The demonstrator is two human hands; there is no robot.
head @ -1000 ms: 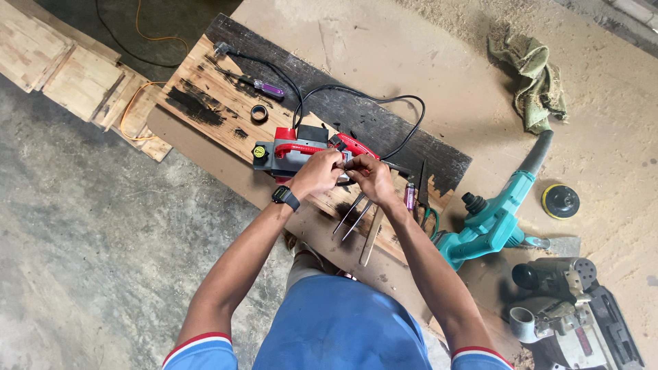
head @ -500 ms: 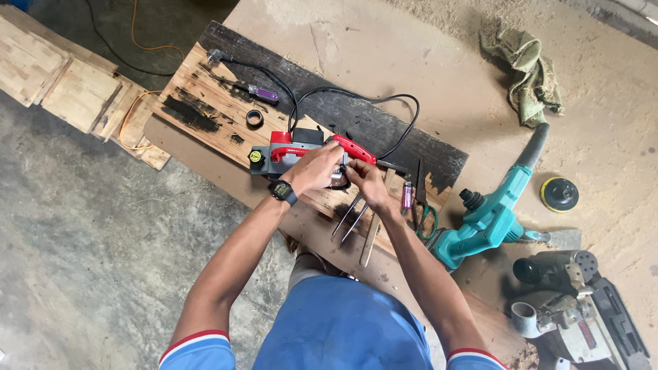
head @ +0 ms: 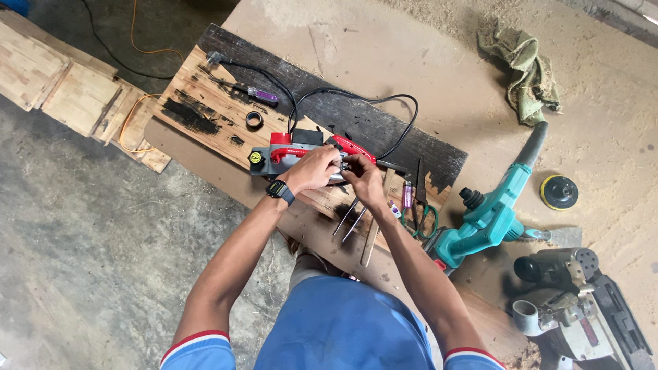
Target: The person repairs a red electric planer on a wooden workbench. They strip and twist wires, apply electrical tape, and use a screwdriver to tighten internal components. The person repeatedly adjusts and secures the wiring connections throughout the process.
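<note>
A red and grey electric planer (head: 295,152) lies on a scorched, black-stained wooden board (head: 205,113), its long axis running roughly left to right across the view. A yellow round knob sits at its left end, a red handle arches over the top toward the right, and a black cord loops out from its far side over the dark plank behind. The left hand (head: 312,168), with a dark watch on its wrist, covers the planer's near side; the right hand (head: 363,179) pinches at a small part just beside the handle's right end, too small to identify.
</note>
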